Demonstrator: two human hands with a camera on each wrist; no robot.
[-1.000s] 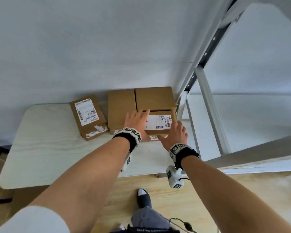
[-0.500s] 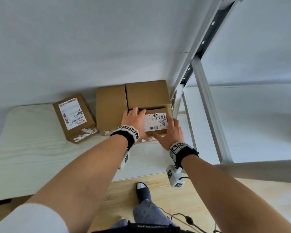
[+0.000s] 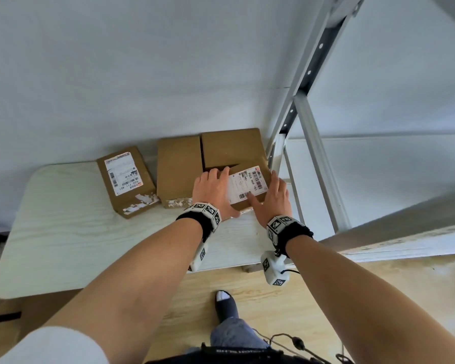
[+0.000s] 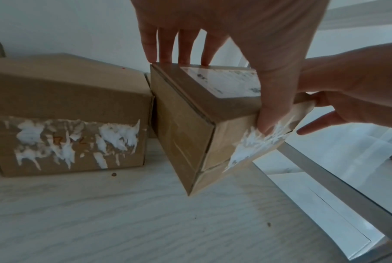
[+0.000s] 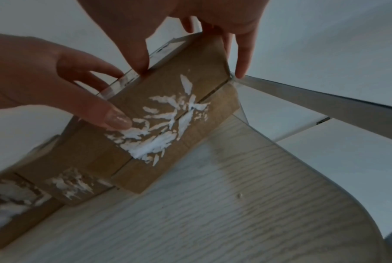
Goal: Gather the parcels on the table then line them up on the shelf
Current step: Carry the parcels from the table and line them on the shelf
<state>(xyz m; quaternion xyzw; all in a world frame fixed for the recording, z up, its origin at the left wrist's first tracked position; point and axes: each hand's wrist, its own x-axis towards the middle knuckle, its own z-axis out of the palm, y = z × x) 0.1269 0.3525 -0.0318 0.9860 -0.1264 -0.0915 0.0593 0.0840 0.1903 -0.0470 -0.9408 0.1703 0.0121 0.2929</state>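
Tilting off the pale wood-grain surface, the small brown cardboard parcel with a white label sat between both hands: left hand fingers curled over its far edge, right hand clasping its shelf-side end, metal shelf just rightward.

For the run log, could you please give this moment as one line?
phase: lifting | object: labelled parcel, tilted | left hand: holding | right hand: holding | table: three more parcels

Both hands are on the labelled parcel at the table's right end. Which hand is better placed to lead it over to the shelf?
Probably the right hand. It grips the labelled parcel on the side nearest the shelf. The left hand holds the side next to the plain parcel and would have to cross over.
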